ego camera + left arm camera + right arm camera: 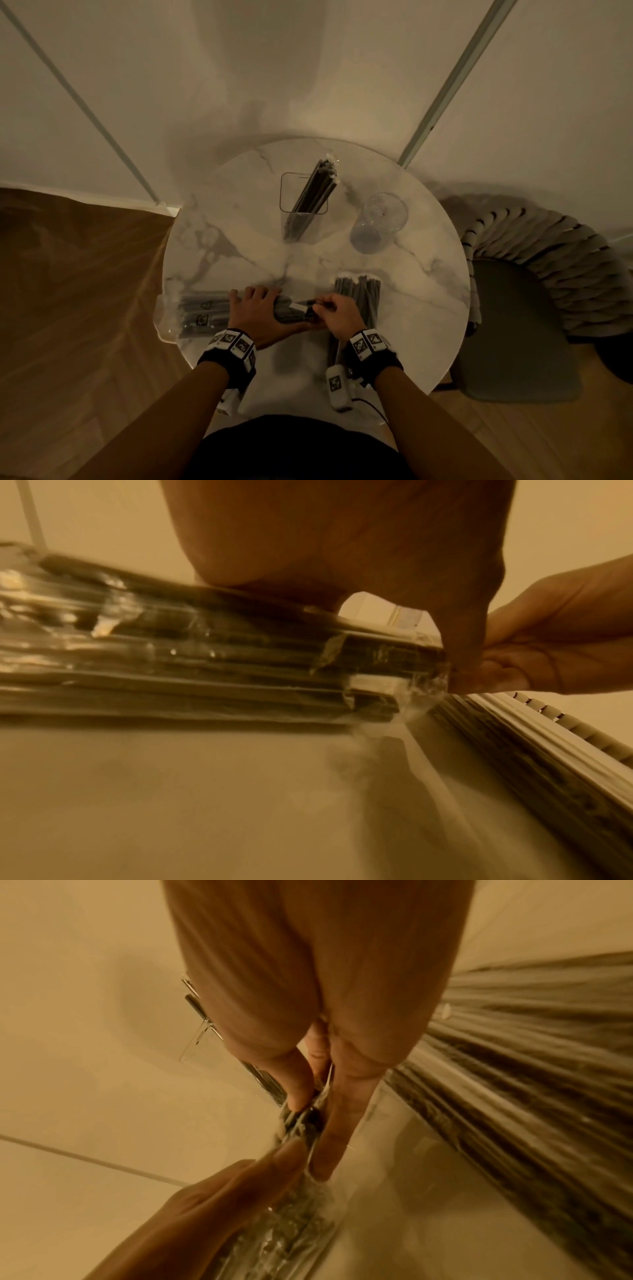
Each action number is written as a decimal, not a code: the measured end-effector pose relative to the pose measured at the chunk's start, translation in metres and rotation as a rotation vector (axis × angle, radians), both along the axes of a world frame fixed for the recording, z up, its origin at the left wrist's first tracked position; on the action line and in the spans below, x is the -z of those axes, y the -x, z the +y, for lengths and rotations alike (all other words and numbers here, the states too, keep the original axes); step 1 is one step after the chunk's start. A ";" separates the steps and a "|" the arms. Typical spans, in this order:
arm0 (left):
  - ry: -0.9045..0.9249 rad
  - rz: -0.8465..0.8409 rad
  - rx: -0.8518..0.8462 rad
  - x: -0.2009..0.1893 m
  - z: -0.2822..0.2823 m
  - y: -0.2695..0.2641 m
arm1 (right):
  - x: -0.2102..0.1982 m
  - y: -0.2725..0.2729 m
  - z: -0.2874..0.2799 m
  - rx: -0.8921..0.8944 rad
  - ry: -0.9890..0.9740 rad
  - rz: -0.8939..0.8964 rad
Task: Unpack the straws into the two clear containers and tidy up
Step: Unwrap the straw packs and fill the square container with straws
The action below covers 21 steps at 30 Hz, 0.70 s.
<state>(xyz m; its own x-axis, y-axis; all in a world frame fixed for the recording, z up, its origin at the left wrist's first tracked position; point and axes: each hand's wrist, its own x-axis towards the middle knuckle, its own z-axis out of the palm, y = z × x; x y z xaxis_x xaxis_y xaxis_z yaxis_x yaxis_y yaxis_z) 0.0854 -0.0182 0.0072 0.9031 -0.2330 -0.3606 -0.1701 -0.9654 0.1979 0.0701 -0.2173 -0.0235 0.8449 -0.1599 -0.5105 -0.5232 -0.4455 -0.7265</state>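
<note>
A plastic-wrapped pack of dark straws (202, 317) (205, 664) lies across the front left of the round marble table (239, 246). My left hand (260, 308) (342, 534) grips its right half from above, thumb down at the pack's end. My right hand (334, 313) (308, 1123) pinches the wrapper at that end between thumb and fingers. A second bundle of straws (359, 301) (514, 1096) lies just right of my right hand. At the back, a square clear container (287, 192) holds another wrapped straw pack (315, 192). A round clear glass (380, 219) stands beside it, with no straws in it.
A woven-back chair (520, 308) stands against the table's right side. Wood floor (68, 308) lies to the left and a pale wall rises behind. The table's middle, between containers and hands, is bare marble.
</note>
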 end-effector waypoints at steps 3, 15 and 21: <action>0.001 -0.001 -0.005 0.003 -0.004 0.001 | -0.002 0.001 0.000 0.020 -0.015 -0.017; 0.008 0.024 0.031 0.011 0.002 0.000 | -0.012 0.000 -0.009 -0.037 -0.042 -0.096; 0.074 0.019 0.031 0.011 0.005 -0.001 | -0.016 -0.004 -0.022 -0.023 -0.166 -0.020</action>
